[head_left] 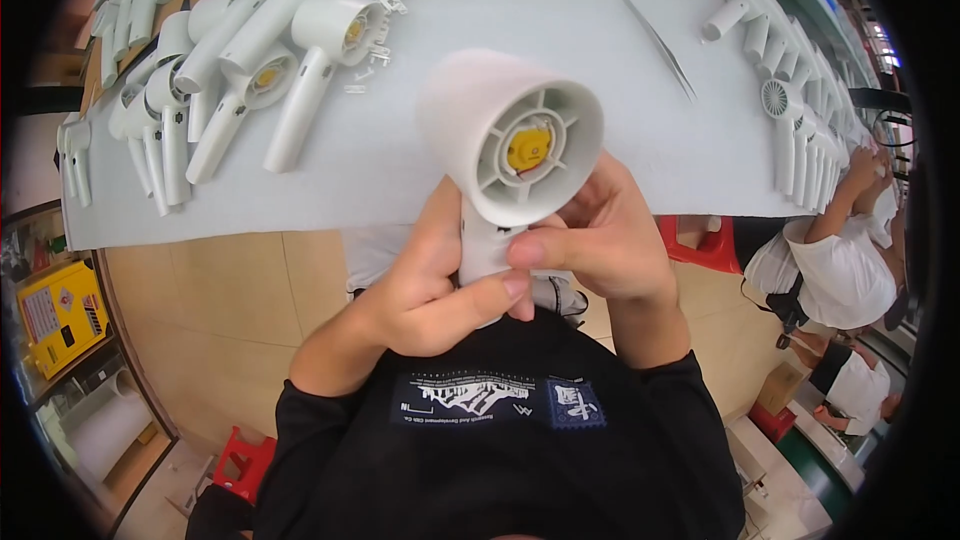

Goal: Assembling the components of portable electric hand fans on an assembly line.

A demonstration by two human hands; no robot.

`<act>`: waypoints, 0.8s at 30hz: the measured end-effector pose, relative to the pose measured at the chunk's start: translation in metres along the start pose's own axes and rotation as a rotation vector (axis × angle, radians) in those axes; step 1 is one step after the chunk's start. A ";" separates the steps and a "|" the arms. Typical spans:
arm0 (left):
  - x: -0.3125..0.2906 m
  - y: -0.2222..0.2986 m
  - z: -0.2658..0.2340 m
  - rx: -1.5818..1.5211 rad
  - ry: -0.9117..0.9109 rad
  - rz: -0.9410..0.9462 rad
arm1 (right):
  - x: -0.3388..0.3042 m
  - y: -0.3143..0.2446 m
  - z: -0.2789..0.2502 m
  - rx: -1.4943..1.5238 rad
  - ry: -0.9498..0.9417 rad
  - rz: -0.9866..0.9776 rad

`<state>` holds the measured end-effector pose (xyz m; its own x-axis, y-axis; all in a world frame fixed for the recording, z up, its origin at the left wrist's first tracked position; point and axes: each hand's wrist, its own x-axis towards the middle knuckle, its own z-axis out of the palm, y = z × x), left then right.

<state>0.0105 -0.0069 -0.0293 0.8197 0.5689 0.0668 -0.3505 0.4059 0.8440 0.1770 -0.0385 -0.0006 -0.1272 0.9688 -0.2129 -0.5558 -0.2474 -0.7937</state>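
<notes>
Both my hands hold a white handheld fan [455,110] up over the table's near edge. Its round open end faces me and shows a spoked ring around a yellow centre part. My left hand [425,300] wraps the handle from the left, its thumb lying across the front. My right hand [615,240] grips from the other side, thumb pressed near a small dark slot at the top of the handle. Some fingers of both hands are hidden behind the fan.
Many similar white fans [300,110] lie at the table's left, with small white pieces [380,45] beside them. Tweezers [660,48] lie far right of centre. More white housings [790,120] line the right edge, where another person [840,260] sits. A red stool [705,245] stands below.
</notes>
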 end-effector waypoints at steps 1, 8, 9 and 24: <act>0.001 0.000 0.000 0.007 0.002 0.038 | -0.002 0.002 -0.001 0.001 0.006 -0.002; 0.000 -0.005 -0.004 0.009 -0.028 0.032 | -0.008 0.013 -0.002 -0.017 -0.011 -0.108; -0.001 -0.007 -0.003 -0.015 -0.007 0.026 | -0.009 0.016 -0.003 -0.040 -0.004 -0.118; 0.009 0.001 0.004 -0.070 0.009 0.094 | -0.016 0.012 0.001 -0.038 0.023 -0.060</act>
<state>0.0197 -0.0045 -0.0255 0.7775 0.6134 0.1387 -0.4567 0.3992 0.7950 0.1718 -0.0574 -0.0066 -0.0751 0.9813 -0.1774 -0.5302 -0.1900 -0.8263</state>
